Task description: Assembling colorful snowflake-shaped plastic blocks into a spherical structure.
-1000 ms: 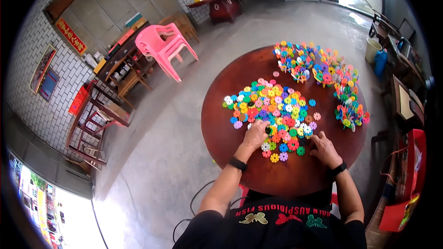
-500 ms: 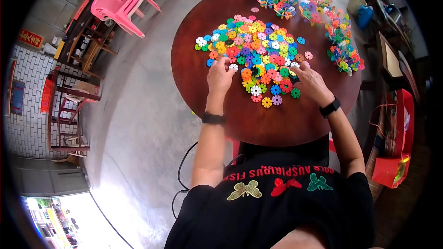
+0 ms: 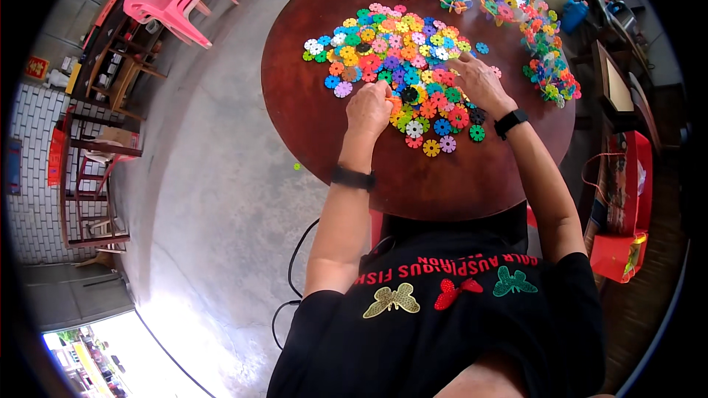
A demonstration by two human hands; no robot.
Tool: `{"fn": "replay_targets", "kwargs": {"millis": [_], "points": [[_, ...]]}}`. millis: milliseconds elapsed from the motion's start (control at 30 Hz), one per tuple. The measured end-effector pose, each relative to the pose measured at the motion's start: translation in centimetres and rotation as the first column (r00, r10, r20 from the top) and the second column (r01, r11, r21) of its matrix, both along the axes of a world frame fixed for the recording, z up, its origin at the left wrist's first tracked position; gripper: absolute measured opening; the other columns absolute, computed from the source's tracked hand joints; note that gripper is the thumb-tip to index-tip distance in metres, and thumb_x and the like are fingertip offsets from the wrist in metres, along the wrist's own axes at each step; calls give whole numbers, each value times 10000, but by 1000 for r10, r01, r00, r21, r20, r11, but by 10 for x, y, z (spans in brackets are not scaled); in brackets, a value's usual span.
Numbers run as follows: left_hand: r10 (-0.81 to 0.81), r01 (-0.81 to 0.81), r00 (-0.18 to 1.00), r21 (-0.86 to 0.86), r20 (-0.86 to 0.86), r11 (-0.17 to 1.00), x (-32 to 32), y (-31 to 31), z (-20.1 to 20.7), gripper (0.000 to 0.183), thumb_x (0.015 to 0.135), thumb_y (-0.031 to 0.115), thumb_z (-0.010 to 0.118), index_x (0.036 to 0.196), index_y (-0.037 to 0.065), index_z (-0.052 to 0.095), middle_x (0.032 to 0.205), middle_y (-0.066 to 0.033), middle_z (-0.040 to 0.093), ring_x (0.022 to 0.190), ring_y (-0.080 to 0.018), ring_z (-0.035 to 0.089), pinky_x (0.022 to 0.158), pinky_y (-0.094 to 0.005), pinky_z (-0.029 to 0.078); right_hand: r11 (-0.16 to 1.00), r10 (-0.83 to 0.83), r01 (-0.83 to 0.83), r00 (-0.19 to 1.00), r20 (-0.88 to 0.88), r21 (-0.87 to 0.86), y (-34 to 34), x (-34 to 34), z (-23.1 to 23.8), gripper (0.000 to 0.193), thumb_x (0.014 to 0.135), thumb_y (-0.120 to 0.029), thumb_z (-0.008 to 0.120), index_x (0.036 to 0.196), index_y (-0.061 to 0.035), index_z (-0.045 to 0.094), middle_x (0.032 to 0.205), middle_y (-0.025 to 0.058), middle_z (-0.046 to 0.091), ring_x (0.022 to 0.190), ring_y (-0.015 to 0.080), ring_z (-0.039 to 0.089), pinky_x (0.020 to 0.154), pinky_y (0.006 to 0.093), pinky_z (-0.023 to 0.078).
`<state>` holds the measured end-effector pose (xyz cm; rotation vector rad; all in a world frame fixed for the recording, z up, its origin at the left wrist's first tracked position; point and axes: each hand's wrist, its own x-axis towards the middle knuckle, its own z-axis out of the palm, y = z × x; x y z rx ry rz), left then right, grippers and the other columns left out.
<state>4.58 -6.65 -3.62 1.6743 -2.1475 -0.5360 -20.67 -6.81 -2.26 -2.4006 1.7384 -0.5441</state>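
Note:
A loose pile of small notched plastic discs (image 3: 402,38) in many colours lies on the round dark wooden table (image 3: 310,114). My left hand (image 3: 369,109) is at the pile's near left side, its fingers closed in a pinch. An orange disc (image 3: 396,105) shows right beside those fingertips; whether anything is between them is hidden. Over the right side of the pile reaches my right hand (image 3: 483,82), fingers stretched out and apart, with discs under the fingertips. Nearest me, a yellow disc (image 3: 431,148) and a purple disc (image 3: 448,144) lie at the pile's edge.
Assembled clusters of joined discs (image 3: 549,66) stand along the table's far right edge. Pink plastic chairs (image 3: 173,0) are stacked at the far left. A red bag (image 3: 627,184) sits to the right, and a small green disc (image 3: 296,166) lies on the floor.
My left hand has moved right into the pile's near side and its fingers have closed. My right hand has reached farther forward over the discs. The whole view has shifted slightly.

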Motion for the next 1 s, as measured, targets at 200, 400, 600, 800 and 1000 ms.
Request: {"fn": "replay_targets", "kwargs": {"millis": [200,400,600,800,1000], "points": [[-10,12,999,-51,34,999,3,4,9,185,824,203,561,946,86,636,932,-146,660,920,-322,614,772,-437,475,998,-51,50,997,-51,-27,-14,9,-17,275,814,-77,540,1080,-119,595,974,150,558,966,338,573,828,446,473],[-15,16,996,18,-85,1000,11,13,31,249,872,291,528,953,85,641,909,-143,660,893,-334,619,749,-443,472,989,-91,100,992,-87,106,3,2,-7,145,824,-121,563,955,-60,553,955,153,555,960,341,572,789,455,471],[-37,20,990,-121,-138,992,33,4,19,230,888,277,549,919,67,637,759,-107,653,736,-286,634,659,-390,477,996,-92,93,995,28,-1,60,15,19,218,809,-133,620,1004,-69,545,952,136,556,929,337,574,759,442,471],[-239,181,885,-178,-400,967,30,9,13,239,927,279,513,895,58,599,820,-130,630,781,-337,592,666,-411,455,995,77,-60,974,212,-84,120,29,21,204,776,-73,632,973,-54,584,890,120,545,839,315,575,721,397,470],[-323,175,832,-339,-451,924,39,15,22,202,938,234,519,921,53,608,752,-99,603,693,-269,595,630,-354,460,999,-10,24,934,356,-34,142,16,24,179,770,-50,614,948,-50,606,831,125,531,759,309,558,662,376,458]]}}
